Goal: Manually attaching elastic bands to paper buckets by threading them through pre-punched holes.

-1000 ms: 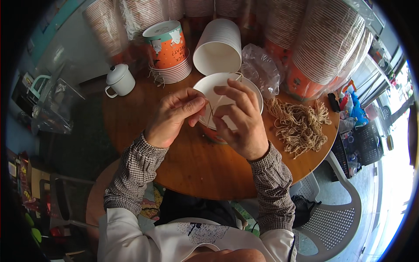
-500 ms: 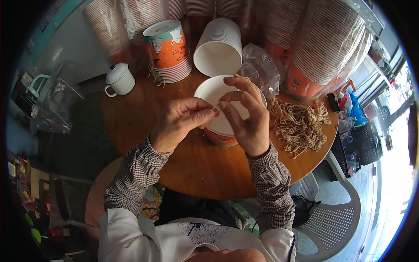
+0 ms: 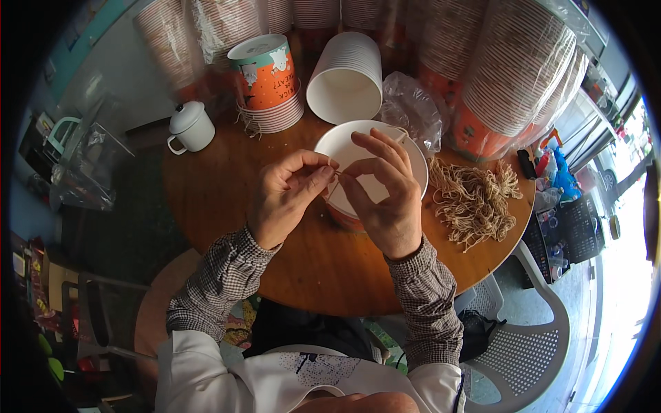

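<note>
- Your left hand [image 3: 286,199] and right hand [image 3: 382,189] each pinch a thin string [image 3: 335,180] over the white paper bowl [image 3: 344,148] on the round table [image 3: 227,206].
- The string looks limp and light — grip it near its end.
- The bowl seems thin and crushable — hold it by the rim.

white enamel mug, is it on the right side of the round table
No, the white enamel mug stands near the left edge of the round table, far from the pile of tan string on the right.
</note>
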### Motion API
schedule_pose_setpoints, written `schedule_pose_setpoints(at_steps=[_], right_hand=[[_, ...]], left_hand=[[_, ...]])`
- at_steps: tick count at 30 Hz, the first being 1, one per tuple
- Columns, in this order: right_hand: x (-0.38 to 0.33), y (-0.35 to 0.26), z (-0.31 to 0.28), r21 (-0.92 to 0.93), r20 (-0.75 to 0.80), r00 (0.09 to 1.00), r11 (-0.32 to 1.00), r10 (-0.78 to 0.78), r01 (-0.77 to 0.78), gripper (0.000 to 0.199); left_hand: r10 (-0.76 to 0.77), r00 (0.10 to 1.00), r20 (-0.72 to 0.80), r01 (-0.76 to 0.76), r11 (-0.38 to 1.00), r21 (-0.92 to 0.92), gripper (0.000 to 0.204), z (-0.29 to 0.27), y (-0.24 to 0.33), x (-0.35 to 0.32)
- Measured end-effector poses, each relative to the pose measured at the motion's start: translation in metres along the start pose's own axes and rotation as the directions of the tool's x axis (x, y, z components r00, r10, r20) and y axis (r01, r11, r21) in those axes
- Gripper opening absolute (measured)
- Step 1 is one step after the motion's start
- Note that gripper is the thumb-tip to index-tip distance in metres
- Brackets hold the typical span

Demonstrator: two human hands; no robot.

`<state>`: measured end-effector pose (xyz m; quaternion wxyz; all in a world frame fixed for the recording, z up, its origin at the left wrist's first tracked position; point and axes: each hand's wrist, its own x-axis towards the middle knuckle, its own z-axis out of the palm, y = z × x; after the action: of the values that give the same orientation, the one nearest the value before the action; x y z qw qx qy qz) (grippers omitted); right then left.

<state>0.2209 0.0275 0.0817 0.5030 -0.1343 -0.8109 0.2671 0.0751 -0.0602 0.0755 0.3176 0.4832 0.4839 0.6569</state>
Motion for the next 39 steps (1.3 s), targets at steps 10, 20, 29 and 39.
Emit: schedule_pose_setpoints(at_steps=[10,20,29,39], right_hand=[[-0.001,0.003,0.002,0.006,-0.013,0.999,0.999,-0.049,0.049,0.017],[0.000,0.003,0.000,0.035,0.030,0.999,0.999,-0.014,0.013,0.016],[0.000,0.002,0.007,0.050,-0.015,1.000,0.998,-0.022,0.023,0.016],[0.002,-0.005,0.005,0.123,-0.010,1.000,0.992,-0.008,0.010,0.024]], left_hand=[[0.325,0.946,-0.023,-0.290,0.872,0.395,0.013,0.008,-0.004,-0.002],[0.635,0.744,0.208,-0.578,0.455,0.678,0.020,-0.003,-0.001,0.009],[0.104,0.981,0.164,-0.123,0.986,0.109,0.003,-0.010,0.013,0.009],[-0.187,0.964,0.188,0.229,0.945,-0.234,0.020,-0.021,0.009,0.016]])
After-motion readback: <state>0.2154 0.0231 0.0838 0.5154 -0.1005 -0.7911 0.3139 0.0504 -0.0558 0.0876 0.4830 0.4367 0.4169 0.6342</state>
